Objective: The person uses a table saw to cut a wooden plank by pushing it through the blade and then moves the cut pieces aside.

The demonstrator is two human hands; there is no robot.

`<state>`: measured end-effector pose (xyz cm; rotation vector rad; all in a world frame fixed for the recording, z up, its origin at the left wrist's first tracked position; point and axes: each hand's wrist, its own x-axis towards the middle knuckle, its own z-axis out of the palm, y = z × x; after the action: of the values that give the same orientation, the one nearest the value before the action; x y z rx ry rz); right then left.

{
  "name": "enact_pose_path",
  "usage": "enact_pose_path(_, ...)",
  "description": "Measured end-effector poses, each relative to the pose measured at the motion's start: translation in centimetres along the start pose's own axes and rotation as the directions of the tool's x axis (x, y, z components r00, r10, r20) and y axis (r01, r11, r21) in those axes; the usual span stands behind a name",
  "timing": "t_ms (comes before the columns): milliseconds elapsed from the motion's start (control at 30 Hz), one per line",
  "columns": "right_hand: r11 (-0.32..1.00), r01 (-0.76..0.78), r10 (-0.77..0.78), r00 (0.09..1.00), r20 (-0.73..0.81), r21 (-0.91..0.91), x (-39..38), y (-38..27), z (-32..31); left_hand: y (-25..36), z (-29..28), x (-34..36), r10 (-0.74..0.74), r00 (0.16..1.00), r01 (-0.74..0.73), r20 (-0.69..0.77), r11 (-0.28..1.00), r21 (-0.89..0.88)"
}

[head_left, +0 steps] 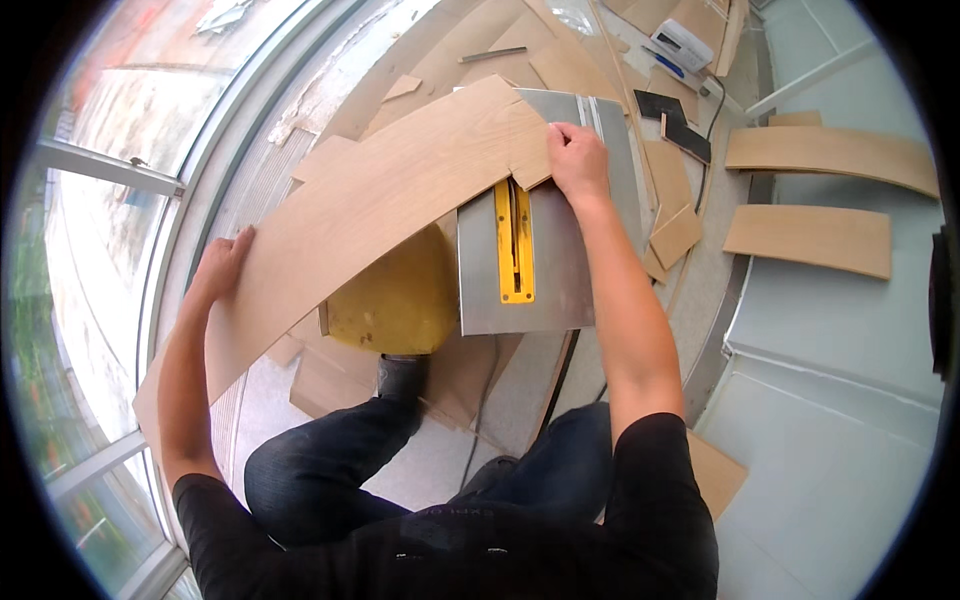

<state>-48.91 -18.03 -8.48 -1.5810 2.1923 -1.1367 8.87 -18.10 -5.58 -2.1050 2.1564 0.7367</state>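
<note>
A long wood-coloured floor plank slants across the view, its far right end resting on the grey metal top of a table saw. My left hand grips the plank's outer edge near its left end, thumb side on top. At the other end my right hand is closed around the plank's corner. A narrow cut shows in the plank near that hand, in line with the yellow slotted blade insert. The plank hides the far part of the insert; the blade itself cannot be made out.
Below the plank is a yellow rounded saw housing, near my leg. Plank offcuts lie right of the saw and beyond it. Two cut planks sit on the pale surface at right. A framed window runs along the left. A cable trails at right.
</note>
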Motion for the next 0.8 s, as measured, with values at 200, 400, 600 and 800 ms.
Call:
enact_pose_path(200,0.998,0.028,-0.026,0.999,0.043,-0.049,-1.1,0.8,0.1,0.4,0.1,-1.5,-0.108,0.994,0.108,0.021,0.994,-0.026)
enact_pose_path(400,0.991,0.063,-0.052,0.995,0.09,-0.121,-1.8,1.6,0.4,0.7,0.4,-2.6,-0.093,0.995,0.094,0.025,0.995,-0.027)
enact_pose_path(600,0.996,0.034,-0.028,0.997,0.078,-0.087,-2.4,1.3,0.1,0.6,0.7,-3.1,-0.118,0.993,0.118,0.013,0.993,-0.008)
enact_pose_path(800,0.995,0.026,-0.017,0.995,0.095,-0.096,-3.1,1.2,-0.2,-0.5,1.8,-3.3,-0.101,0.995,0.101,0.007,0.995,0.004)
